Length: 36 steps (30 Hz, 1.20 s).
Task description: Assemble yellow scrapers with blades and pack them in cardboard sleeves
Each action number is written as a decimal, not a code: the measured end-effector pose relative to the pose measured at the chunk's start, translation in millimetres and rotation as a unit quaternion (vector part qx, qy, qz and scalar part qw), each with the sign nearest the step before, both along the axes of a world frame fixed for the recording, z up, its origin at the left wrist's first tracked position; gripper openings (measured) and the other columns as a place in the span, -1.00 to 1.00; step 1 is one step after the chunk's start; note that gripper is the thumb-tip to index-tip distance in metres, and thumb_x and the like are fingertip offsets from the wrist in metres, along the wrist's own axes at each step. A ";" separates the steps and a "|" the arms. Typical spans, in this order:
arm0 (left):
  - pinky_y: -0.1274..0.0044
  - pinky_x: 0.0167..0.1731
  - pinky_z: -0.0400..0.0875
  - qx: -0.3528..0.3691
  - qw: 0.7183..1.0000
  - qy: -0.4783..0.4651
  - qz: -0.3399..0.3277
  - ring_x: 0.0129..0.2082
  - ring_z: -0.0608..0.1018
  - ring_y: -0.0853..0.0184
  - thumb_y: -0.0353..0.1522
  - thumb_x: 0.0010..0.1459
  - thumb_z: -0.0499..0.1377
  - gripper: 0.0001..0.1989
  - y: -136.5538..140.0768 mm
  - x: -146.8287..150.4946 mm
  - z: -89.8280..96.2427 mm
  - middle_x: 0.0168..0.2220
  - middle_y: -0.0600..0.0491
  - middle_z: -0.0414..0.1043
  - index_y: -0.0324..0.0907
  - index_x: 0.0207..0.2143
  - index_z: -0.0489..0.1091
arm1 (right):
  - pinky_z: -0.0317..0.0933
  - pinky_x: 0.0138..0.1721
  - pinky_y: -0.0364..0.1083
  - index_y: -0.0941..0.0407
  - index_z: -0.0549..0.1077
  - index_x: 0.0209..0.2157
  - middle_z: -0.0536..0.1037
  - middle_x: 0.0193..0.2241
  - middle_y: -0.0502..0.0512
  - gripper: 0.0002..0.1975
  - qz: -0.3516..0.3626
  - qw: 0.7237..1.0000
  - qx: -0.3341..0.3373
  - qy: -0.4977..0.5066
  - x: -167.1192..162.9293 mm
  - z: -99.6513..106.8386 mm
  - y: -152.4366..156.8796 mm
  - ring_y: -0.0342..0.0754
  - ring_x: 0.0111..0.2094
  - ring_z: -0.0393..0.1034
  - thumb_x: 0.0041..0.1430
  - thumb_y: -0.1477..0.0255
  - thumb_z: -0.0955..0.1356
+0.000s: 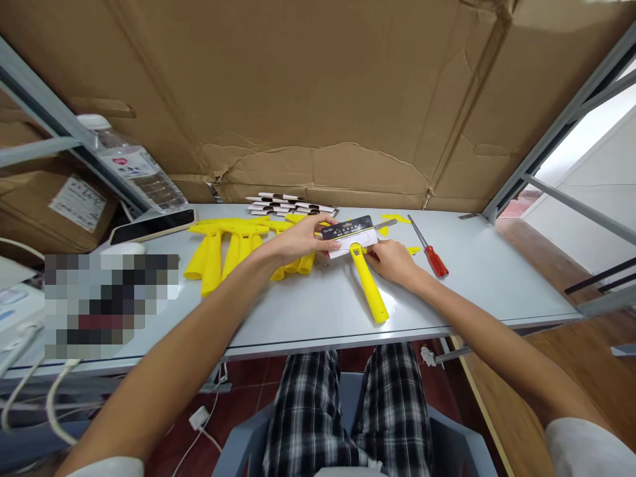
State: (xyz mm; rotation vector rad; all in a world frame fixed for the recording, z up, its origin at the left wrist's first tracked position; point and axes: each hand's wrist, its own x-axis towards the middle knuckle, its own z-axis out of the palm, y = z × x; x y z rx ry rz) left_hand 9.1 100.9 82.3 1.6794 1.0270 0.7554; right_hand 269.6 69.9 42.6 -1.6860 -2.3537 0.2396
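Observation:
My left hand (pixel 309 235) pinches a black and white printed card sleeve (pixel 352 232) between thumb and fingers. A thin grey metal strip (pixel 386 224), like a blade, sticks out past the sleeve's right end. Just below the sleeve is a yellow scraper handle (pixel 370 288), its grip slanting toward the table's front edge. My right hand (pixel 392 260) is closed at the head of this handle, its fingertips partly hidden. Several more yellow scraper handles (pixel 243 248) lie in a group to the left. Behind my left hand is a stack of white and black sleeves (pixel 278 204).
A red-handled screwdriver (pixel 436 262) lies right of my right hand, near small yellow pieces (pixel 396 218). On the left are a phone (pixel 153 226), a plastic bottle (pixel 139 169) and white cables (pixel 57 404). A cardboard sheet (pixel 318 86) stands behind the table (pixel 497 271).

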 end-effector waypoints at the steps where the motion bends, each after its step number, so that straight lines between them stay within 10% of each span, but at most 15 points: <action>1: 0.44 -0.31 0.54 -0.010 1.000 0.000 0.005 -0.31 0.63 0.27 -0.25 -0.03 0.53 -0.42 -0.2 0.6 -1.3 -0.11 -0.06 0.62 -0.13 0.03 0.46 | 0.09 -0.22 -0.12 0.19 0.56 -0.34 0.58 -0.26 0.23 -0.67 0.006 1.000 0.000 0.006 4.5 3.1 0.7 -0.09 -0.30 0.37 0.44 0.31 0.29; 13: 0.34 -0.18 0.46 0.168 0.965 0.199 -0.035 -0.26 0.60 0.12 -0.19 0.12 0.38 -0.48 -15.1 38.4 -32.7 -0.23 -0.06 0.61 -0.20 0.10 0.58 | 0.13 -0.18 -0.10 0.06 0.53 0.09 0.59 -0.18 0.11 -0.54 -0.035 0.996 -0.035 0.077 18.8 6.8 -148.8 -0.11 -0.28 0.41 0.42 0.03 0.31; 18: 0.26 0.16 0.40 0.297 0.937 0.175 0.057 0.12 0.54 0.02 -0.18 0.24 0.31 -0.52 -21.2 47.1 -36.6 0.17 -0.16 0.48 -0.17 0.16 0.52 | 0.10 -0.21 -0.12 0.01 0.50 0.14 0.57 -0.30 0.02 -0.53 -0.056 0.991 -0.068 0.097 25.0 3.7 -143.2 -0.14 -0.34 0.38 0.45 0.02 0.27; 26: 0.37 -0.19 0.36 0.312 0.927 0.188 0.088 -0.42 0.52 0.25 -0.18 0.36 0.18 -0.71 -48.6 26.3 1.1 -0.19 -0.02 0.67 -0.16 -0.07 0.58 | 0.09 -0.21 -0.06 0.03 0.50 0.21 0.52 0.08 0.22 -0.47 -0.272 0.953 0.119 -0.056 97.1 6.2 -88.3 0.08 -0.03 0.48 0.44 0.02 0.25; 32: 0.37 -0.25 0.38 0.246 0.936 0.233 0.097 -0.36 0.60 0.18 -0.19 0.38 0.15 -0.72 -106.7 6.1 -37.9 -0.27 0.01 0.66 -0.12 -0.06 0.57 | 0.14 -0.19 -0.08 -0.01 0.44 0.27 0.52 0.09 0.21 -0.50 -0.250 0.966 0.034 -0.051 113.9 -1.9 -63.2 0.07 -0.03 0.46 0.45 0.08 0.26; 36: 0.38 -0.24 0.42 0.244 0.941 0.218 0.090 -0.33 0.62 0.18 -0.20 0.40 0.13 -0.74 -129.5 -3.4 -62.1 -0.30 0.02 0.65 -0.09 -0.11 0.57 | 0.16 -0.17 -0.07 0.04 0.49 0.24 0.49 0.11 0.29 -0.48 -0.251 0.961 0.102 -0.052 100.2 -1.5 -78.0 0.15 0.10 0.41 0.46 0.07 0.24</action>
